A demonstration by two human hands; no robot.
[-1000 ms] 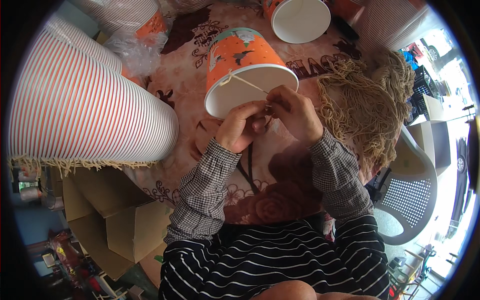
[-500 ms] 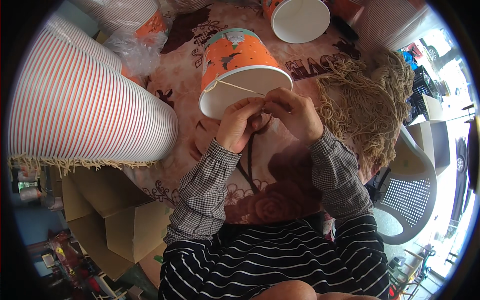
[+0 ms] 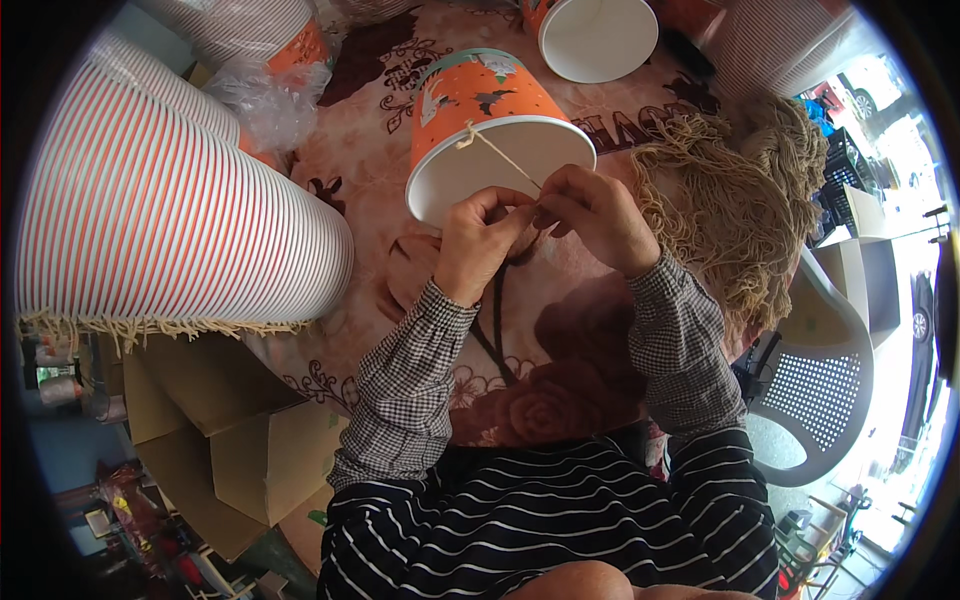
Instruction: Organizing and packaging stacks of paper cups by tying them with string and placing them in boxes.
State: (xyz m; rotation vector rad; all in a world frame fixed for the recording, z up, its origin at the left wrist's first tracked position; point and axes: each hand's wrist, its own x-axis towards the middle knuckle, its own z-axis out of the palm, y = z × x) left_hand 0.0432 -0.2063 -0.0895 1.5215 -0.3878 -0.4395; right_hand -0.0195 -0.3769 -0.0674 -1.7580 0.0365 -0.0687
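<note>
An orange paper bucket (image 3: 494, 104) with dark bat shapes lies tipped on its side, its white mouth toward me. A thin beige cord (image 3: 505, 159) is knotted at its rim and runs taut to my fingertips. My right hand (image 3: 598, 212) pinches the cord just in front of the mouth. Against it, my left hand (image 3: 484, 242) is closed in a pinch at the same spot; the cord's end is hidden between the fingers of both hands.
A long nest of stacked buckets (image 3: 190, 210) lies at the left, with beige strands under its rims. A heap of beige cords (image 3: 735, 200) sits at the right. Another bucket (image 3: 598, 40) lies at the back. An opened cardboard box (image 3: 265, 455) stands lower left, a grey chair (image 3: 815, 400) at right.
The bucket has turned and shifted slightly right, bringing its knot up and to the right. Both hands have moved a little right and down, still pinched together at the cord.
</note>
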